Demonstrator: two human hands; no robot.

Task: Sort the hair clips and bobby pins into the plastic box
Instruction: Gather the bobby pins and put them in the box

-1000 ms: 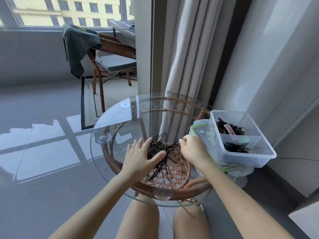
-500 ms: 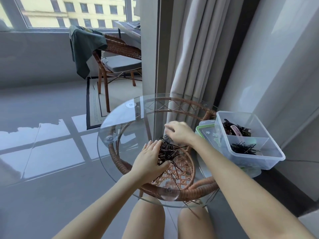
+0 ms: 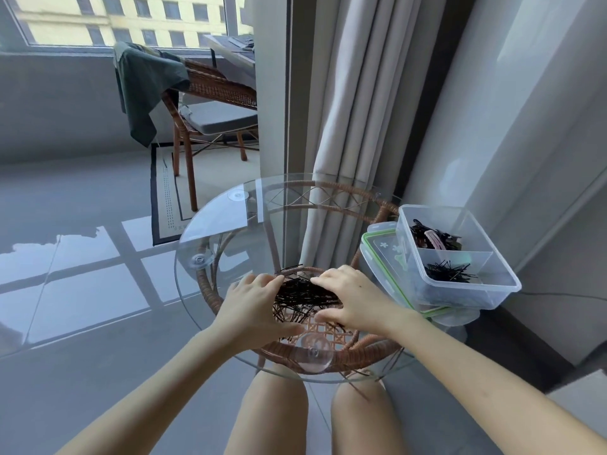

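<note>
A loose pile of black bobby pins (image 3: 303, 295) lies on the round glass table (image 3: 262, 231). My left hand (image 3: 253, 305) cups the pile from the left, its thumb reaching under the near side. From the right, my right hand (image 3: 349, 295) lies over the pile with curved fingers and its thumb below. The clear plastic box (image 3: 466, 295) stands at the table's right edge. Its far compartment holds dark hair clips and a pink one (image 3: 433, 239). Bobby pins (image 3: 448, 270) fill the near compartment.
The box sits on its green-rimmed lid (image 3: 382, 254), which overhangs the table edge. A rattan frame (image 3: 358, 356) shows under the glass. Curtains (image 3: 348, 126) and a wall stand close behind. A rattan chair (image 3: 210, 103) with a green cloth is far left.
My right hand came back from the far side of the pile and settled over it. My left hand wrapped further round the pins, and the pile got tighter between both hands.
</note>
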